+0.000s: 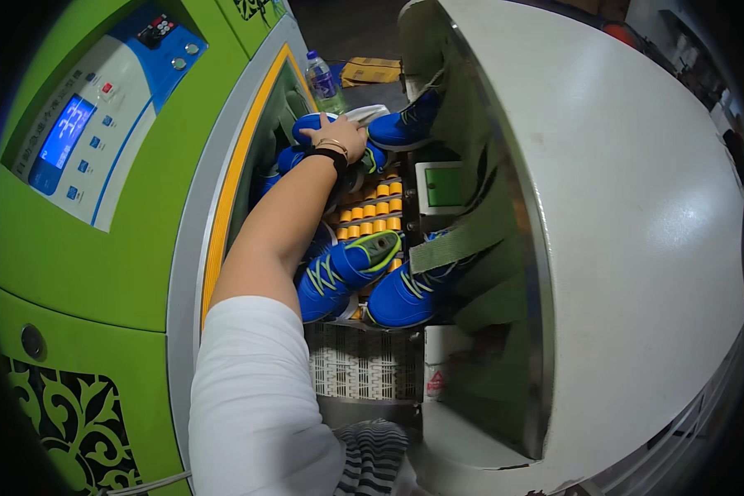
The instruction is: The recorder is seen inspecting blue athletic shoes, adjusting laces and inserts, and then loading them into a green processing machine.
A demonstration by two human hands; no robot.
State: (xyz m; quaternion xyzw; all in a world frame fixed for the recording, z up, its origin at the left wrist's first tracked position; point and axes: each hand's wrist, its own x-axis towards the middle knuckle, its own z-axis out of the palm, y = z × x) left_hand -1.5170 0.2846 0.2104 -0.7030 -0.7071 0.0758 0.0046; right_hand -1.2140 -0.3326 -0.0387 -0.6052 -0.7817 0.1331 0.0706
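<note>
The left hand [345, 135] lies flat with fingers spread on a blue sneaker [306, 126] with soft cloth sides. Just below the wrist sit bumpy yellow rollers [372, 211] and two more blue sneakers [343, 273].

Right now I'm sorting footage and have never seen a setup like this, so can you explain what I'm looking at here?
This is one picture from a camera worn on a person's head, looking down; the fisheye lens bends straight edges. A green machine with a blue control panel stands open, its white curved door swung to the right. Inside, blue shoes with green laces sit among rows of yellow rollers. One arm in a white sleeve reaches in; it looks like the left hand, wearing a black wristband, resting on a blue shoe at the back. The other hand is out of view. A plastic bottle stands beyond the machine.
</note>
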